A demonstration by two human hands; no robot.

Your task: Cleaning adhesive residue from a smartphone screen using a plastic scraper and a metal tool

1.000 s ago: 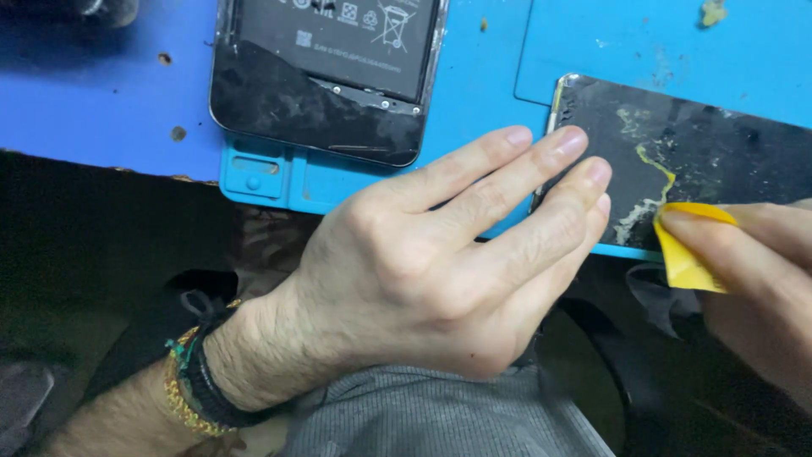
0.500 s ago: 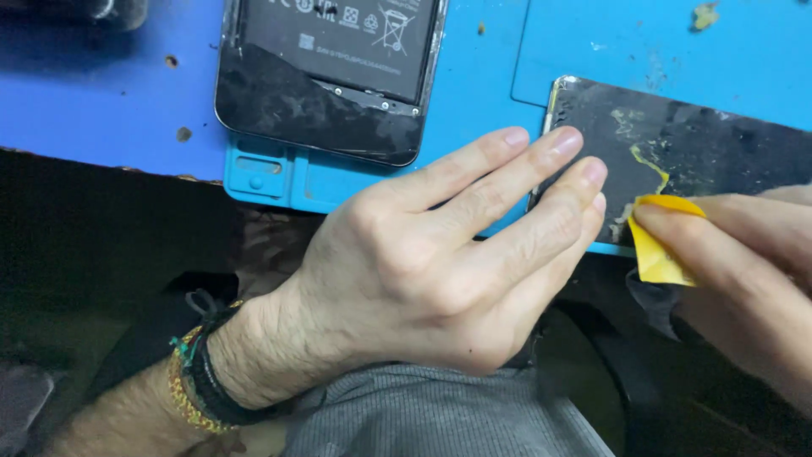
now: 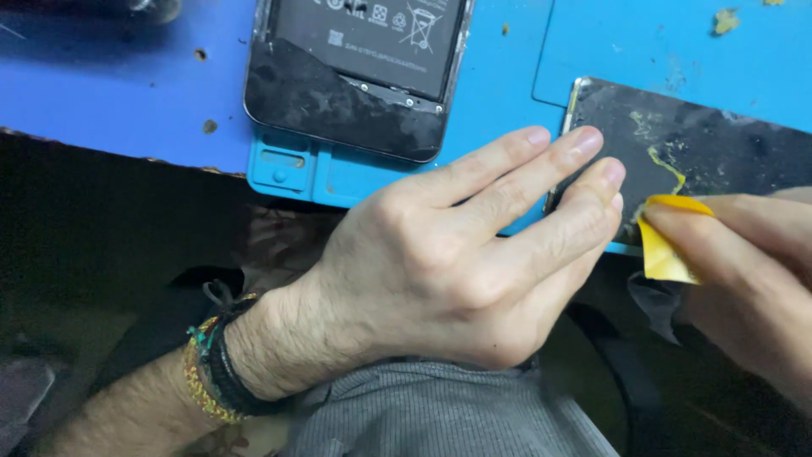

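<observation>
Blue silicone work mat (image 3: 507, 93) covered the bench top, its near edge running just above the person's lap, with dark floor below. On it, toward the far left, lay an opened smartphone (image 3: 355, 76) with its battery showing. To the right lay a dark back cover panel (image 3: 719, 144), smeared with yellowish adhesive residue, its long axis running left to right and off the right edge of view.

The left hand (image 3: 457, 262) was spread flat, fingers nearly straight and together, their tips pressing on the panel's left end; it gripped nothing. The right hand (image 3: 744, 271) came in from the right, finger and thumb pinched on a small yellow plastic pick (image 3: 664, 245), whose tip touched the panel's near edge just beside the left fingertips. So the panel lay ahead of both hands, the left pinning its short end, the right at its long near side.
</observation>
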